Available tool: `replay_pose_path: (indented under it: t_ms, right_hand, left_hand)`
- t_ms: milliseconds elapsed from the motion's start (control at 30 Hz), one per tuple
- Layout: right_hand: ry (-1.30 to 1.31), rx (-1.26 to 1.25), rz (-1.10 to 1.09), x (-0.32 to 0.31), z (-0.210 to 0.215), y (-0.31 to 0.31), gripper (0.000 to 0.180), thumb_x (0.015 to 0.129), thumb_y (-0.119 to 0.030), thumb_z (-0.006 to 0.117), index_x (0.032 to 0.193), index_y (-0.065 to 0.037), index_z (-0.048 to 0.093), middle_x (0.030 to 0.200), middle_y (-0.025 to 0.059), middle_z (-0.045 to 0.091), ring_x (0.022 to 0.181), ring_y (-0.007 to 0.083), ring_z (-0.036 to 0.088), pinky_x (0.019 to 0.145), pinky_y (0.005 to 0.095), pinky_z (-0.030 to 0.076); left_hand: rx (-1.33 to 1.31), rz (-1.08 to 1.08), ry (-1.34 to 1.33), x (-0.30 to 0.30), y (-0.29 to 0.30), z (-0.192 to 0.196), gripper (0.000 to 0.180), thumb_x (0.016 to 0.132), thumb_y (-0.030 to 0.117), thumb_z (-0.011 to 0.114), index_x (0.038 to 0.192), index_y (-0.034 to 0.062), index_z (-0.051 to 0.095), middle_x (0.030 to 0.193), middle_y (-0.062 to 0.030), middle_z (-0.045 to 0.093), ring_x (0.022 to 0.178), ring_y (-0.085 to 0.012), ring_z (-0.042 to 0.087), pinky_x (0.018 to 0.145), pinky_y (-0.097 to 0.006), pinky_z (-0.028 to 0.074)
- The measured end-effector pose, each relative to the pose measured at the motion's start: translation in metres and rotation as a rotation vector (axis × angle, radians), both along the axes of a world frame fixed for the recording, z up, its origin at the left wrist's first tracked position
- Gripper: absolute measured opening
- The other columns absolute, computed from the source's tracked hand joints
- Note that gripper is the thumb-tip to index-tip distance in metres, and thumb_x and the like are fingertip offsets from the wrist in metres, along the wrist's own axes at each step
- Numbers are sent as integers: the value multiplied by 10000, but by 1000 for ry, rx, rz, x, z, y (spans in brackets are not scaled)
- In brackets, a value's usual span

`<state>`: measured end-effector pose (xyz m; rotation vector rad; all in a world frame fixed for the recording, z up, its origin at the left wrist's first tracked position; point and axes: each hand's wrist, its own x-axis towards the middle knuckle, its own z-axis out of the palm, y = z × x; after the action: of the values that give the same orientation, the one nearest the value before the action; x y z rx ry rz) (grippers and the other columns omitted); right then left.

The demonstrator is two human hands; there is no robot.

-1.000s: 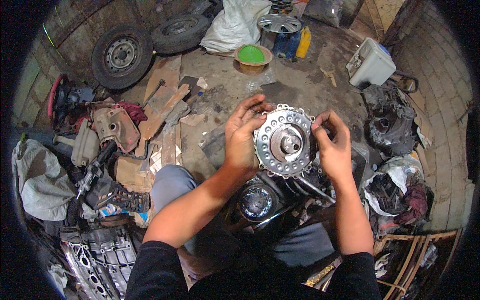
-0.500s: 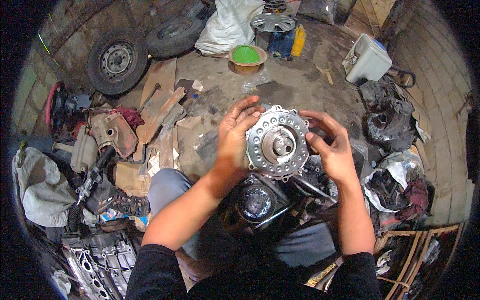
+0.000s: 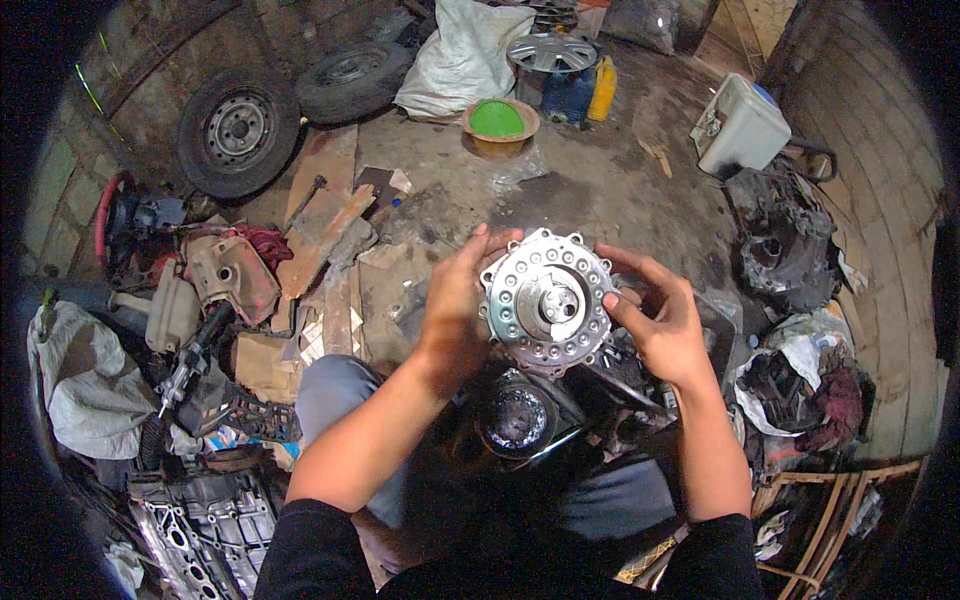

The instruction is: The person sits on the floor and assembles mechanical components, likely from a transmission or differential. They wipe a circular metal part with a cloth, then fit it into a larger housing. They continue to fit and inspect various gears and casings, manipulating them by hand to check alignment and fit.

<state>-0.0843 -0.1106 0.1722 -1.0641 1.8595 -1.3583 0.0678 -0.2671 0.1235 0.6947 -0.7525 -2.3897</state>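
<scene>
Between my two hands is a round silver metal machine part with a lobed rim, a ring of small round dimples and an open centre with a hub inside. My left hand grips its left edge, fingers partly hidden behind the rim. On the opposite side my right hand is curved around the edge, thumb and fingers at the rim. Both hands hold the part up, its dimpled face toward me. Just below it, between my legs, sits a dark, oily mechanical assembly with a round, shiny opening.
A spare wheel leans at the far left. A brown bowl with a green basin stands ahead, near a white sack. A white plastic container is at far right. An engine block lies at lower left.
The round metal part has come slightly down and left and is tilted differently, its face catching more light. My left hand has lowered along with it, its fingers going further behind the rim.
</scene>
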Motion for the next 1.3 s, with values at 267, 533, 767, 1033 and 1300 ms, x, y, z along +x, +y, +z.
replay_pose_path:
  t_ms: [267,533,767,1033,1300]
  right_hand:
    - [46,-23,33,-2,2,5,461,813,6,672,1270,-43,632,907,10,637,732,66,499,672,234,424]
    - [106,-36,75,-4,-1,12,423,827,-38,675,1249,-46,644,1180,111,646,1067,185,590,864,307,487]
    - [131,-46,70,-5,-5,17,411,819,-30,671,1230,-37,644,1184,108,645,1074,186,590,868,311,487]
    - [158,-114,42,-1,-3,22,408,783,11,672,1188,-19,643,1132,94,655,934,149,604,805,284,496]
    - [257,-134,28,1,-1,27,423,764,7,677,1183,-43,653,1088,99,660,943,176,614,772,295,510]
  left_hand:
    - [-417,64,-100,12,7,8,305,923,220,556,1119,-2,629,1103,-99,648,1035,-185,605,927,-317,476]
    - [-583,46,-190,14,13,15,250,915,160,624,1082,-22,658,1044,-78,661,989,-136,593,884,-266,451]
    - [-529,73,-173,12,20,16,279,908,154,634,1125,-22,640,1040,-78,662,987,-145,601,882,-265,456]
    - [-486,-51,-211,13,17,25,294,913,199,638,1111,-16,664,1086,-105,673,1000,-175,629,897,-278,478]
    - [-661,-59,-306,12,21,29,307,898,246,661,1056,-13,712,1027,-104,711,988,-170,638,901,-288,474]
